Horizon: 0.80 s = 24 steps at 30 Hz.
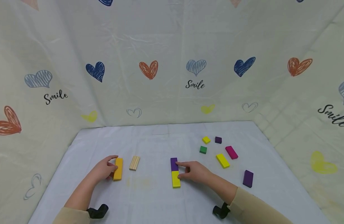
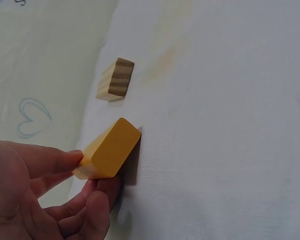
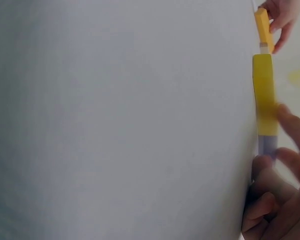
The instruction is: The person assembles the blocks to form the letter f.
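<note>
My left hand (image 1: 104,169) pinches an orange block (image 1: 118,169) at the left. In the left wrist view, thumb and fingers hold one end of that block, and a shadow lies beside it. Right of it lies a plain striped wooden block (image 1: 134,163). Near the middle, a purple block (image 1: 174,164) and a yellow block (image 1: 176,179) lie end to end in one line. My right hand (image 1: 196,172) is at their right side, one fingertip touching the purple block and another digit at the yellow one. Its remaining fingers are bent underneath.
Several loose blocks lie at the right: a small yellow one (image 1: 206,139), a small purple one (image 1: 218,140), a green one (image 1: 203,150), a pink one (image 1: 231,152), a longer yellow one (image 1: 223,161) and a larger purple one (image 1: 248,178). A heart-printed cloth (image 1: 172,105) walls the white table.
</note>
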Each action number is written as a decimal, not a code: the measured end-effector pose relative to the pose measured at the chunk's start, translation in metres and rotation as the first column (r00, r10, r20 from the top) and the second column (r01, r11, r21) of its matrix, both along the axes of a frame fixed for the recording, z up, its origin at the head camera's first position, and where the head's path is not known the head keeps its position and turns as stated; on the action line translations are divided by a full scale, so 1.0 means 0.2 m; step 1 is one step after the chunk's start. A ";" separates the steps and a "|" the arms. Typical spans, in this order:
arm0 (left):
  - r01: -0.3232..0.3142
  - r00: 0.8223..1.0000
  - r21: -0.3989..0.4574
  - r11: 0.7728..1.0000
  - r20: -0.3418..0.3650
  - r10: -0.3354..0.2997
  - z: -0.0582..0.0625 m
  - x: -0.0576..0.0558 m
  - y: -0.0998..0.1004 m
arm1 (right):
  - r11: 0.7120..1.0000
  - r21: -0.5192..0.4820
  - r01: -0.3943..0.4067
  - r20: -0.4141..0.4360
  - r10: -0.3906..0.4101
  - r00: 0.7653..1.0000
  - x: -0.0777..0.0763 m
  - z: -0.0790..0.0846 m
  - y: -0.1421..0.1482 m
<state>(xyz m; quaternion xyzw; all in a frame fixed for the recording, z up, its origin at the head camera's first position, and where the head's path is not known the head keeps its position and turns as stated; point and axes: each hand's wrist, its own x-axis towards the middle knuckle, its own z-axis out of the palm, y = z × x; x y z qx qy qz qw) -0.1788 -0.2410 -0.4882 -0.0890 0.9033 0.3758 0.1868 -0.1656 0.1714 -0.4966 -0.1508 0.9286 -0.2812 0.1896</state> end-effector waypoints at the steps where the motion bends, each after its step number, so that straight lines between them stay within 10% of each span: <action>1: 0.001 1.000 0.003 1.000 -0.005 -0.001 0.00 0.00 -0.01 | 1.000 -0.001 0.000 0.001 0.000 1.000 0.00 0.00 0.00; 24: 0.000 0.987 0.098 0.995 -0.157 0.016 0.18 -0.07 0.19 | 1.000 0.006 -0.013 -0.017 0.013 1.000 0.00 0.00 0.00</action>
